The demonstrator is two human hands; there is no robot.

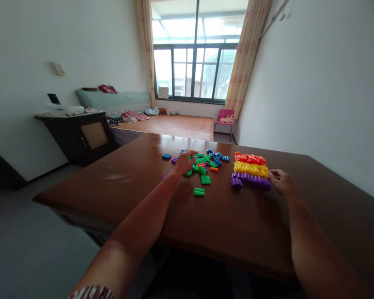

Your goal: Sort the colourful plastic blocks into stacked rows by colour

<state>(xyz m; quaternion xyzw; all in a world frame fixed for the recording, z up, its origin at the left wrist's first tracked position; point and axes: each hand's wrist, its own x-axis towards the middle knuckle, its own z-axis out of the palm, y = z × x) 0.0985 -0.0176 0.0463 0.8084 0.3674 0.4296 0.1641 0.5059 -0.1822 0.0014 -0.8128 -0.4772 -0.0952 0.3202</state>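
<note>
My left hand (184, 162) reaches into a loose pile of small ribbed plastic pieces, its thumb and fingers apart above the green pieces (202, 159). Blue pieces (217, 156) and an orange piece (214, 169) lie within the same pile. Closer to me are two separate green pieces (199, 192). On the right, pieces stand sorted into an orange-red row (249, 158), a yellow row (251, 168) and a purple row (252, 179). My right hand (283, 182) touches the right end of the yellow and purple rows, fingertips pinched together; what they grip is hidden.
Everything lies on a glossy brown table (127, 174), whose front edge runs close to my body. Beyond it are a bed (180, 124), a pink chair (226, 116) and a window. A dark cabinet (81, 135) stands at the left wall.
</note>
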